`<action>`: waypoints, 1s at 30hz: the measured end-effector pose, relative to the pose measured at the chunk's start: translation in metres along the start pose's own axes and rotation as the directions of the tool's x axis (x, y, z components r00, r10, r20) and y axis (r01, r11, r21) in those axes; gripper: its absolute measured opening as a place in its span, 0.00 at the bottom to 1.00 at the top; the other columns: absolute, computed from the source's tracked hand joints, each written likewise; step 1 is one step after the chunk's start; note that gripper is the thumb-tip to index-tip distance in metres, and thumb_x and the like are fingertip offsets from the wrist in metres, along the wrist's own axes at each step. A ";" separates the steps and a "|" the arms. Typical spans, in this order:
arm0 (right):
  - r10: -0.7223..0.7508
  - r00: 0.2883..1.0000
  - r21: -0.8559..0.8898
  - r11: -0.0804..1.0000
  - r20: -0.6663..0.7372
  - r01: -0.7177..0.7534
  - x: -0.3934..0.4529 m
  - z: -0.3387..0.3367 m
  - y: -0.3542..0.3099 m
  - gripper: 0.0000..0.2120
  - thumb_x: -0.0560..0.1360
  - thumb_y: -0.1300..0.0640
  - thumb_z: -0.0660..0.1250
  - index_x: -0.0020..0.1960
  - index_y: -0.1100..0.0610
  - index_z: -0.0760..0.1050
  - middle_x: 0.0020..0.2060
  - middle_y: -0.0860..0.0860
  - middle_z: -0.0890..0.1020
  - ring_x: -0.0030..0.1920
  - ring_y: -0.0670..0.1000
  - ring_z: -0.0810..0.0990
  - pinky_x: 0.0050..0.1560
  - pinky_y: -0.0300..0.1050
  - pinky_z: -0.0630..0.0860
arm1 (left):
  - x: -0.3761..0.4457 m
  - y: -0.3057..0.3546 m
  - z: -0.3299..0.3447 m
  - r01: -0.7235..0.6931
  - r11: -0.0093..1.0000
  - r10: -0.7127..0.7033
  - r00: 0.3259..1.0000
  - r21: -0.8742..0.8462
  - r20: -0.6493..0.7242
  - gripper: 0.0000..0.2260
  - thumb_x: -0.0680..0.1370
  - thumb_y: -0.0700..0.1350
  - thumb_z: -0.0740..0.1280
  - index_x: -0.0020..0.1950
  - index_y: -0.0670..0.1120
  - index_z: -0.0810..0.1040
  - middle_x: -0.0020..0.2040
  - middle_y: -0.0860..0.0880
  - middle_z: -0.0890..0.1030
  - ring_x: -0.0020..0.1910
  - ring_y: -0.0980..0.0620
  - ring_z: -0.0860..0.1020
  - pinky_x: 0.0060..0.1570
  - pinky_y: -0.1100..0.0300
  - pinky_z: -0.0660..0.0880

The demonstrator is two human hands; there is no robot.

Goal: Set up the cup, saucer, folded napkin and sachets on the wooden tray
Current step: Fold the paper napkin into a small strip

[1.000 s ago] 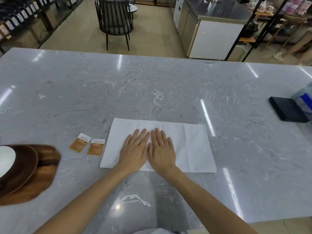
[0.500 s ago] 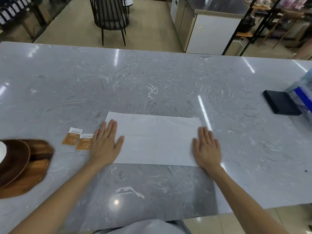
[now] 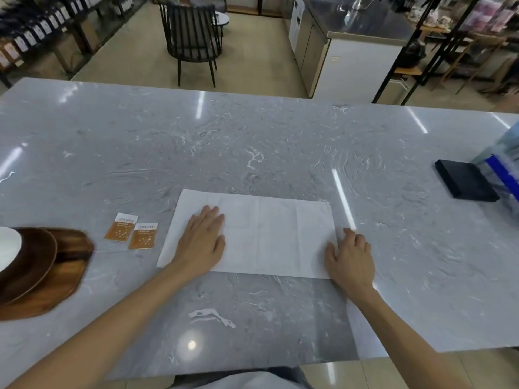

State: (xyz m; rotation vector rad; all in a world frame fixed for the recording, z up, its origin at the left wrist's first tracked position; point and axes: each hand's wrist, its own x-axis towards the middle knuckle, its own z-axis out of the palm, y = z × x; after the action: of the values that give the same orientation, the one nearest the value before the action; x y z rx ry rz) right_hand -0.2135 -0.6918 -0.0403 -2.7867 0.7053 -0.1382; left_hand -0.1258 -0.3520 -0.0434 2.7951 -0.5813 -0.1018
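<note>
A white napkin point(image 3: 269, 237) lies spread out flat on the grey marble counter in front of me. My left hand point(image 3: 203, 242) presses flat on its left part, fingers together. My right hand point(image 3: 351, 258) is at the napkin's right edge, fingers bent and the thumb on the paper, pinching that edge. Two orange sachets point(image 3: 120, 231) point(image 3: 143, 239) lie side by side left of the napkin. At the far left is the wooden tray point(image 3: 70, 265) with a dark brown saucer point(image 3: 31, 262) on it. A white cup point(image 3: 8, 248) sits there too, cut off by the frame.
A flat black box point(image 3: 464, 182) lies at the right of the counter next to a clear container with blue trim point(image 3: 505, 164). The counter's near edge runs just below my forearms. Beyond the far edge stand a black chair point(image 3: 192, 37) and a steel counter point(image 3: 362, 49).
My hands slid apart from the napkin's middle to its two ends. Since then the left hand has moved inward onto the napkin and the right hand's fingers have curled at the right edge.
</note>
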 end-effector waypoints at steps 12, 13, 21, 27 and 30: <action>0.200 0.891 0.508 0.761 0.408 -0.404 -0.016 -0.027 0.016 0.26 0.76 0.60 0.70 0.72 0.59 0.68 0.47 0.55 0.83 0.44 0.54 0.84 0.44 0.50 0.82 | -0.016 0.190 0.044 -0.434 0.896 0.442 0.890 -0.091 0.109 0.24 0.75 0.56 0.64 0.69 0.47 0.72 0.63 0.47 0.76 0.61 0.46 0.74 0.54 0.48 0.72; 0.215 0.872 0.569 0.684 0.441 -0.456 -0.017 -0.030 0.017 0.27 0.76 0.61 0.71 0.72 0.59 0.68 0.50 0.57 0.83 0.46 0.56 0.85 0.46 0.52 0.83 | -0.015 0.199 0.046 -0.403 0.912 0.409 0.907 -0.076 0.098 0.23 0.76 0.55 0.63 0.68 0.47 0.72 0.62 0.47 0.76 0.60 0.45 0.74 0.53 0.49 0.72; -0.032 0.896 0.651 0.698 0.444 -0.298 -0.012 -0.046 0.036 0.17 0.80 0.60 0.62 0.68 0.51 0.72 0.48 0.52 0.87 0.49 0.50 0.85 0.51 0.45 0.79 | 0.003 0.241 0.044 -0.183 0.978 0.178 0.982 -0.104 -0.056 0.10 0.79 0.44 0.64 0.58 0.45 0.79 0.53 0.46 0.80 0.52 0.43 0.80 0.45 0.49 0.74; -0.469 0.851 0.382 0.850 0.236 0.362 0.016 -0.045 0.064 0.29 0.76 0.67 0.69 0.75 0.54 0.70 0.66 0.58 0.71 0.49 0.53 0.80 0.54 0.49 0.80 | -0.011 0.248 0.031 -0.128 0.911 0.040 0.974 -0.393 -0.224 0.10 0.77 0.45 0.67 0.54 0.49 0.85 0.47 0.51 0.81 0.45 0.49 0.80 0.40 0.51 0.79; -0.561 0.817 0.329 0.803 0.134 0.498 0.034 -0.042 0.063 0.24 0.74 0.66 0.72 0.69 0.55 0.78 0.71 0.59 0.71 0.54 0.59 0.79 0.51 0.56 0.82 | -0.024 0.245 0.016 -0.163 0.854 0.030 0.963 -0.495 -0.267 0.09 0.75 0.44 0.69 0.52 0.48 0.87 0.42 0.51 0.81 0.40 0.51 0.79 0.38 0.51 0.78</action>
State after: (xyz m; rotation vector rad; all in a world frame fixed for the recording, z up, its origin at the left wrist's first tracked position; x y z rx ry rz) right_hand -0.2192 -0.7712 -0.0162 -2.5830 -0.1672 -0.0199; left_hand -0.2427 -0.5624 0.0122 2.2082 -0.5365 0.1047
